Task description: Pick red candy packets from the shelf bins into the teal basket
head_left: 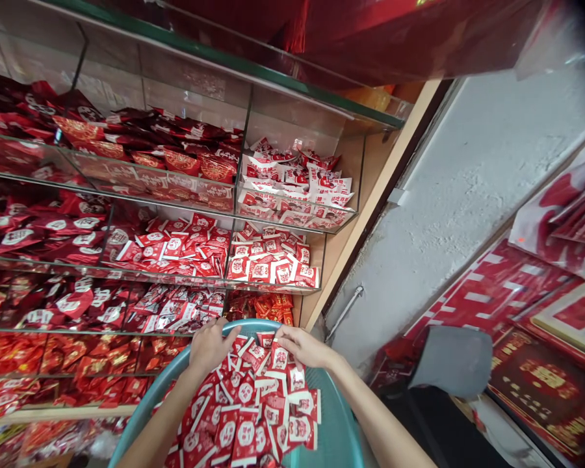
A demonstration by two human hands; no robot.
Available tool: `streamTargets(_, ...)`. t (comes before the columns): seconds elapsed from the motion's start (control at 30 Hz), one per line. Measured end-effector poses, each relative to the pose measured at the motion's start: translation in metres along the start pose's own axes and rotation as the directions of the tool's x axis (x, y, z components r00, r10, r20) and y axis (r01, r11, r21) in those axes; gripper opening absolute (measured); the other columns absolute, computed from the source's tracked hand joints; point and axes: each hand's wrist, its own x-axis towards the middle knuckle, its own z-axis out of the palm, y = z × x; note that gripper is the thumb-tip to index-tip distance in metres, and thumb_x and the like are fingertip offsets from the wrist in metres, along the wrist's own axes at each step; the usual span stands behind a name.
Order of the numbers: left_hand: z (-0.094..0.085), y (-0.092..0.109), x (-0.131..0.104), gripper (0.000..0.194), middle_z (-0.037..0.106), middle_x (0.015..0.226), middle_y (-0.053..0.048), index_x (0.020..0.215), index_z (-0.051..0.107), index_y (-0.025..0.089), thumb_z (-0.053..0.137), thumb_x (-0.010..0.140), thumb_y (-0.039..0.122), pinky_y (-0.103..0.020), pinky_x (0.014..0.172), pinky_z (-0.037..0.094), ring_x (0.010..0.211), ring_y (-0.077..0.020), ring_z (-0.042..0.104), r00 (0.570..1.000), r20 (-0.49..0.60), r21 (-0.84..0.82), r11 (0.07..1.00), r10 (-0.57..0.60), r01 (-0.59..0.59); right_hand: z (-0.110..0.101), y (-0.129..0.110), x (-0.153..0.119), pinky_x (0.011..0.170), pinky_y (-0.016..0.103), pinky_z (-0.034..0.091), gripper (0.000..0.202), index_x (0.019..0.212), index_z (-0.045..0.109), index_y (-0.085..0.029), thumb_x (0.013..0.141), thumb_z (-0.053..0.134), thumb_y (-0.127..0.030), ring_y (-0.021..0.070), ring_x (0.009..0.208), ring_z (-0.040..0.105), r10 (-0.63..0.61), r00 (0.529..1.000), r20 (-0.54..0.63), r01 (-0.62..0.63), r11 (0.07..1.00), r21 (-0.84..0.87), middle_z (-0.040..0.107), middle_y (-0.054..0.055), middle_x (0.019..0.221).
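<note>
1. The right hand (299, 348) has its thumb and fingers bent close together at a red-and-white candy packet (279, 357); whether they pinch it or merely touch it, I cannot tell.
2. The left hand (209, 346) lies at the far rim, thumb spread from the fingers; their tips are partly hidden, so its grip is uncertain.
3. Beneath both hands, the teal plastic basket (329, 448) holds a heap of similar packets (some lie printed side up), with bare wall at its right.
4. Just beyond, the basket's rim partly blocks a compartment of orange-red sweets (275, 304).
5. Above that, red-and-white pouches (260, 270) sit behind a clear front panel.
6. Dark red packets (17, 239) fill bins farther left.
7. A green-edged glass shelf (234, 57) overhangs the upper bins.
8. Rightward stand a pale wall (468, 162) and a grey chair back (461, 361).
</note>
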Motion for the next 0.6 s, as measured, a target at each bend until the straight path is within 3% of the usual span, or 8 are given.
streamTargets(0.27,0.001,-0.001,0.0,0.052,0.065,0.096,-0.011,0.097,0.059,0.017,0.03,0.083,0.057,-0.033,0.079,0.039,0.093,-0.0251,0.058,1.0,0.001,-0.011,1.0,-0.007,0.007,0.002,0.006,0.014,0.033,0.015,0.031,0.026,0.083,0.048,-0.02,0.087,0.039,-0.044,0.007,0.036,0.045,-0.031,0.998,0.047,0.029,0.999,0.046,0.046,-0.008,0.054)
streamTargets(0.6,0.0,0.0,0.0,0.047,0.065,0.095,-0.01,0.099,0.057,0.016,0.032,0.084,0.052,-0.032,0.079,0.04,0.092,-0.0242,0.058,1.0,0.007,-0.032,0.999,-0.016,0.017,-0.002,0.015,0.019,0.043,0.017,0.038,0.019,0.082,0.055,-0.02,0.087,0.04,-0.029,0.0093,0.045,0.052,-0.078,0.997,0.003,0.077,0.97,-0.233,0.051,-0.006,0.055)
